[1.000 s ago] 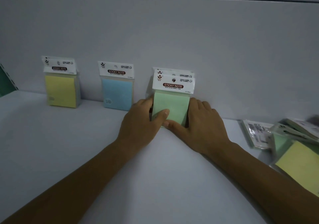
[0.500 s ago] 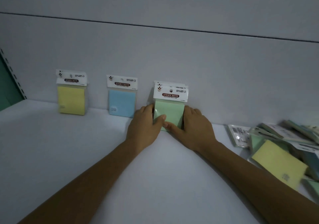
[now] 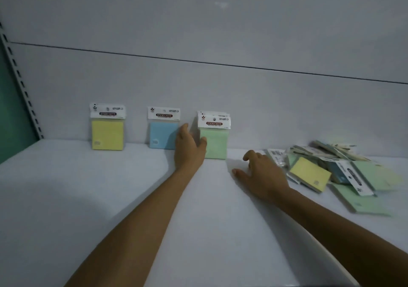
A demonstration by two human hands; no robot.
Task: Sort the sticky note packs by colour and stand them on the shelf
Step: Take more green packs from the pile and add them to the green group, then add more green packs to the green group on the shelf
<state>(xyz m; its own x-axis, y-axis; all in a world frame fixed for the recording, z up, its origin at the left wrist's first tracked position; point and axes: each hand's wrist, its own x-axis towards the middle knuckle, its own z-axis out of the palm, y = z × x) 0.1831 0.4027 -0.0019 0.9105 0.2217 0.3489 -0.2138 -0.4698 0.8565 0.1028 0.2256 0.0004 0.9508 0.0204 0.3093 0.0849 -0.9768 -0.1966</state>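
The left hand is open, fingers fairly straight and pointing up toward the back panel. Its thumb tip rests on the lower left edge of the green packs just left of frame centre. The right hand holds nothing: fingers loosely bent, thumb spread to the left, low over the white shelf right of centre. Whether its fingertips touch the surface cannot be told.

The green packs stand upright against the back panel, one behind the other, shown by two white header cards slightly offset at the top. The front card reads "STICKY NOTE" on a dark oval label; below it is a pale green pad in clear wrap. Left of them stands a blue pack with the same header, its right edge hidden by the left hand. Further left, well apart, is a yellow pack, also upright.

At the right of the frame lies a loose heap of packs, flat and overlapping: green, blue and cream, with a yellow one on top at its near-left side. The right hand is just beside that heap. A grey slotted upright runs along the left edge, with a green surface beyond it.
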